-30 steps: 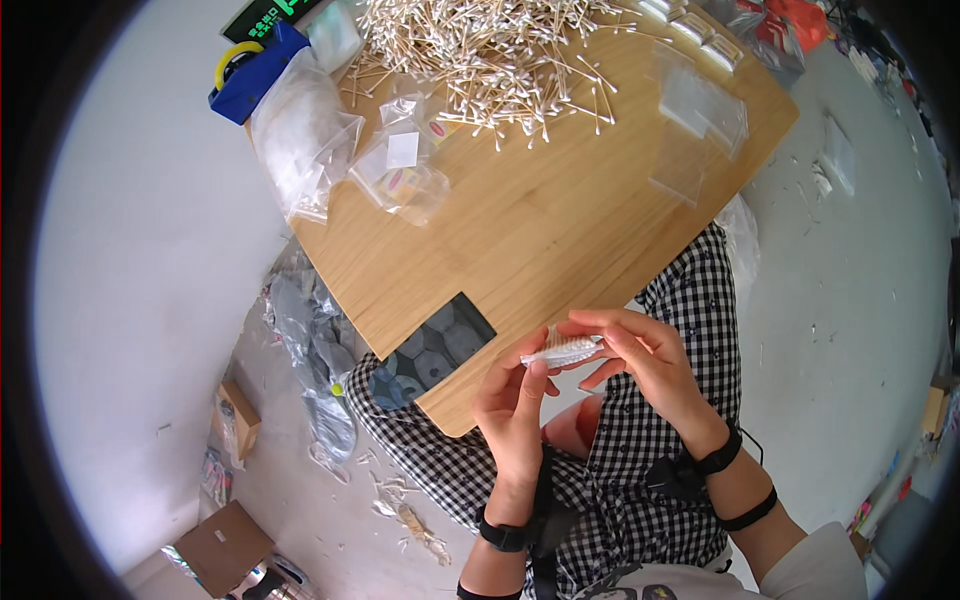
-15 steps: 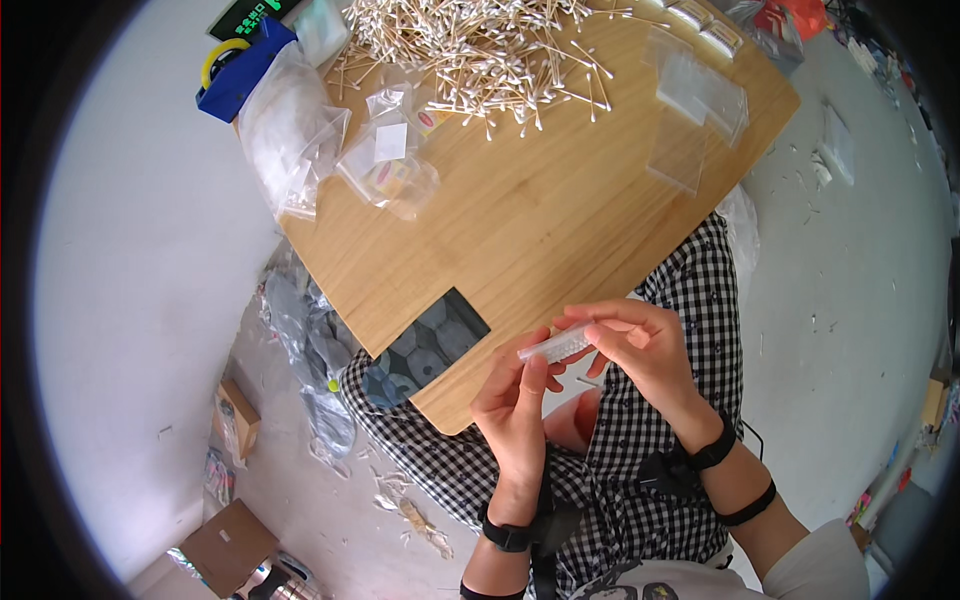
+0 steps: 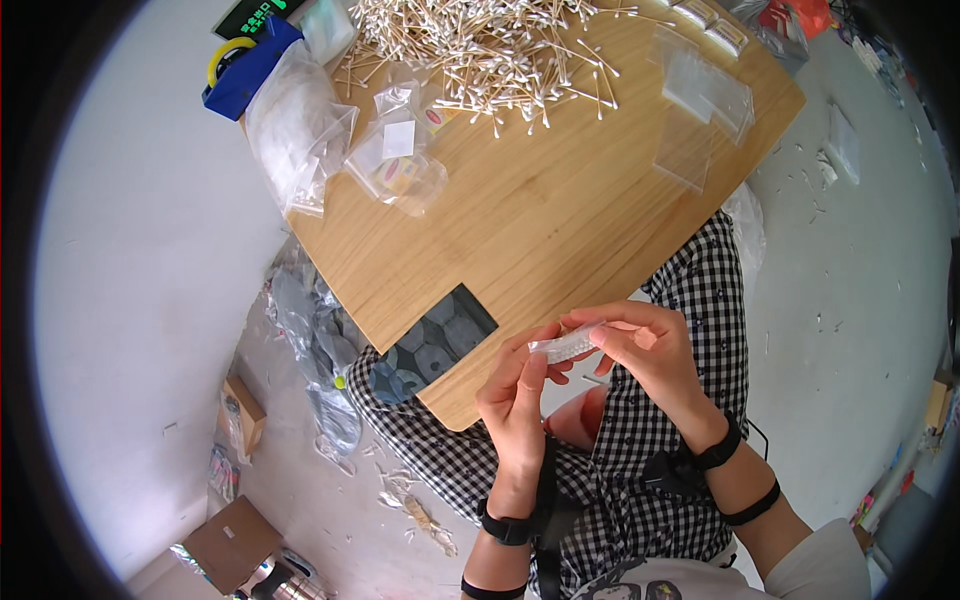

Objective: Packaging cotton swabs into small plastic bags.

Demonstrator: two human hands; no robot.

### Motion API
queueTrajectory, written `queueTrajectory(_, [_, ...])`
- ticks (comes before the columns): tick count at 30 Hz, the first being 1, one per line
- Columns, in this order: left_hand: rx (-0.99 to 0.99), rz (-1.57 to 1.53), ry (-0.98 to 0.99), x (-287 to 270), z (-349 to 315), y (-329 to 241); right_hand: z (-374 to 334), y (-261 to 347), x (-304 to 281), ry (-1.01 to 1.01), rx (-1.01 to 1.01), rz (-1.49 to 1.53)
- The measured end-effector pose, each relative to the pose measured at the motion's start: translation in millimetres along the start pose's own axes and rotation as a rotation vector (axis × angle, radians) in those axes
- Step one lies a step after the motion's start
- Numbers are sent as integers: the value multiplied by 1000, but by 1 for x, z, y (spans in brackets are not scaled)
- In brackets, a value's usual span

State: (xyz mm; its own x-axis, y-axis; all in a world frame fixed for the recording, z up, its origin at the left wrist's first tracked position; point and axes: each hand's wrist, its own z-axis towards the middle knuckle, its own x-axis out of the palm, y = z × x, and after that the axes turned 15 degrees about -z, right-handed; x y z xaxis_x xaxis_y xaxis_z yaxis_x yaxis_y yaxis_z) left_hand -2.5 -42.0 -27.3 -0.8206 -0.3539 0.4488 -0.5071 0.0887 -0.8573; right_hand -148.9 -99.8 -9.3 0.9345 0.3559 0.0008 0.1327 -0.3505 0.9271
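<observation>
Between my two hands, just off the table's near edge, is a small clear plastic bag of cotton swabs (image 3: 567,346), with rows of white tips showing through. My left hand (image 3: 512,400) pinches its left end between thumb and fingers. At the other end, my right hand (image 3: 652,350) is closed on the bag, thumb on top and fingers curled behind. A large loose heap of cotton swabs (image 3: 490,60) covers the far part of the wooden table (image 3: 520,210). Empty clear bags (image 3: 703,100) lie flat at the far right.
Several filled swab packs (image 3: 725,38) sit at the far right edge. On the left are a plastic bag with white contents (image 3: 295,130), crumpled clear packets (image 3: 400,170) and a blue tape dispenser (image 3: 250,75). A dark hexagon-patterned panel (image 3: 435,345) is at the near left corner.
The view has shifted slightly. My fingers have moved a little on the bag, whose left end now looks flatter and more crinkled. Both hands still hold it.
</observation>
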Motion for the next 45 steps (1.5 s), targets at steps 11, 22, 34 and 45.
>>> queueTrajectory(11, [245,601,73,3,-13,-19,-17,6,-5,63,33,260])
queueTrajectory(22, [334,312,134,-1,-77,-50,-71,14,6,-132,-286,-102])
queueTrajectory(34, [642,441,118,-8,-117,-60,-111,34,11,-23,-641,-88])
queueTrajectory(45, [697,296,129,3,-130,-65,-111,16,19,98,-412,160])
